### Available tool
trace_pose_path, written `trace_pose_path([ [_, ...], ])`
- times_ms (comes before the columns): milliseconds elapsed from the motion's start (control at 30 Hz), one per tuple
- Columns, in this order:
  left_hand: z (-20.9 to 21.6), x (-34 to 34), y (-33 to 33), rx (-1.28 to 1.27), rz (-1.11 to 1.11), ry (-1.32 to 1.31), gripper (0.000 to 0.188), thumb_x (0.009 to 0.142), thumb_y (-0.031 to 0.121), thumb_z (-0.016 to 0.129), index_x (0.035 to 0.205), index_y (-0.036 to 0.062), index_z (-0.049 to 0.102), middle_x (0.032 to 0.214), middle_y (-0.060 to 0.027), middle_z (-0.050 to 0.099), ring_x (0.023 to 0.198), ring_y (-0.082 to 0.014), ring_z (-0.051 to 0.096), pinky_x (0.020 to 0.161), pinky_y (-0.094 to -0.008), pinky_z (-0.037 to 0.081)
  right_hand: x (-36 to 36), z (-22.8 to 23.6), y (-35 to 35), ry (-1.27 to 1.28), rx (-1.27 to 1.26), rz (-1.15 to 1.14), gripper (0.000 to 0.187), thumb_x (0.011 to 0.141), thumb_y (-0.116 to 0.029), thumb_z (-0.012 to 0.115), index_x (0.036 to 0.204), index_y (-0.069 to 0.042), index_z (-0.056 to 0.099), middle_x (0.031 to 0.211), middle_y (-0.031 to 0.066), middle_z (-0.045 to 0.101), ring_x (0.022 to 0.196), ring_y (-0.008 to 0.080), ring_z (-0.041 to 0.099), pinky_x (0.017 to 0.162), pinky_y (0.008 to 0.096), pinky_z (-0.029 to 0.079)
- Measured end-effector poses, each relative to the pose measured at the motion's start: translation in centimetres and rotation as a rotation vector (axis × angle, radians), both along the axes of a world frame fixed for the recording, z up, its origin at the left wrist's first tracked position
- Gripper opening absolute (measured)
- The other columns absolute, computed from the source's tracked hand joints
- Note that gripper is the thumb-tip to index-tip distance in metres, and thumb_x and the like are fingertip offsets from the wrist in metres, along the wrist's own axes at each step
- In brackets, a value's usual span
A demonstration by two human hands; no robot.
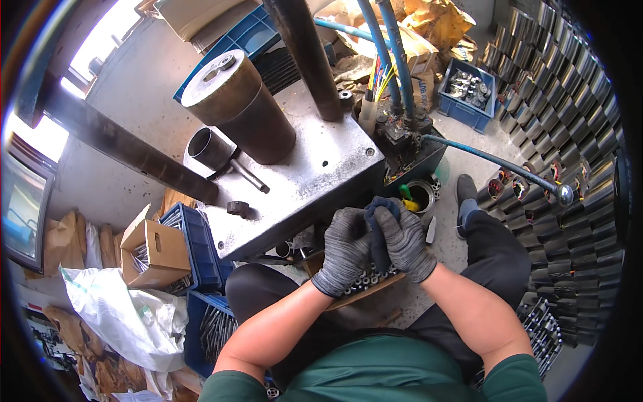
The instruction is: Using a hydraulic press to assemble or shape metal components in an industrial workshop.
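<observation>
Both my hands wear grey knitted gloves and meet in front of me, over a shallow box of small ring-shaped metal parts point(367, 280). My right hand point(407, 246) is closed on a dark blue cloth point(379, 236), which bunches up between the hands and hangs down. My left hand point(346, 249) has its fingers curled against the cloth's left side, gripping it. Whether a small part lies inside the folds is hidden. Just beyond my right hand stands an open round can point(420, 195) with something yellow and green at its rim.
A heavy steel press table point(315, 161) carries a large cylinder point(244, 110), a short tube point(210, 149) and a small dark ring point(238, 208). A blue lever point(489, 154) reaches rightward. Stacked metal sleeves point(562, 87) line the right. Blue crates point(204, 251) with metal rods stand left.
</observation>
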State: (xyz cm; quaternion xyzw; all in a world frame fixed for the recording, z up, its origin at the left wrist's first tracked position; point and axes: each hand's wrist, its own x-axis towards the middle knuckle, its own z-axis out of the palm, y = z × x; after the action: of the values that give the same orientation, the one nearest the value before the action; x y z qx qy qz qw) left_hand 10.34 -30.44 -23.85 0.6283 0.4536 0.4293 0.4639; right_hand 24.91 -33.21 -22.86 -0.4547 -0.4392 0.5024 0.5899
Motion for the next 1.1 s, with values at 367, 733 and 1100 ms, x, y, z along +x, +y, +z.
trace_pose_path([
  [367,2.4,-2.7,0.4,-0.419,-0.249,-0.412,0.031,0.087,0.006,0.082,0.114,-0.0005,0.069,0.107,-0.0073,0.072,0.098,-0.0152,0.069,0.091,-0.032,0.058,2.1,1.4,-0.2,-0.192,0.159,0.055,0.035,0.106,-0.036,0.064,0.116,-0.002,0.069,0.097,0.0096,0.072,0.091,0.0203,0.07,0.084,0.0341,0.055],
  [733,2.7,-2.8,0.3,-0.486,-0.234,-0.662,0.064,0.091,0.048,0.081,0.132,0.0053,0.055,0.118,-0.0076,0.063,0.099,-0.0156,0.061,0.093,-0.032,0.054,3.9,0.3,0.5,-0.575,-0.009,-0.018,0.043,0.103,-0.033,0.069,0.132,-0.003,0.062,0.106,0.014,0.074,0.102,0.0265,0.073,0.092,0.0367,0.056],
  [1100,0.0,-1.5,-0.7,-0.785,-0.379,-0.733,0.037,0.101,0.034,0.069,0.125,0.0059,0.066,0.117,-0.003,0.067,0.107,-0.0134,0.065,0.096,-0.0301,0.054,1.0,1.2,0.7,-0.301,0.351,0.048,0.05,0.095,-0.035,0.078,0.13,-0.003,0.062,0.117,0.0153,0.067,0.107,0.0294,0.068,0.097,0.0394,0.054],
])
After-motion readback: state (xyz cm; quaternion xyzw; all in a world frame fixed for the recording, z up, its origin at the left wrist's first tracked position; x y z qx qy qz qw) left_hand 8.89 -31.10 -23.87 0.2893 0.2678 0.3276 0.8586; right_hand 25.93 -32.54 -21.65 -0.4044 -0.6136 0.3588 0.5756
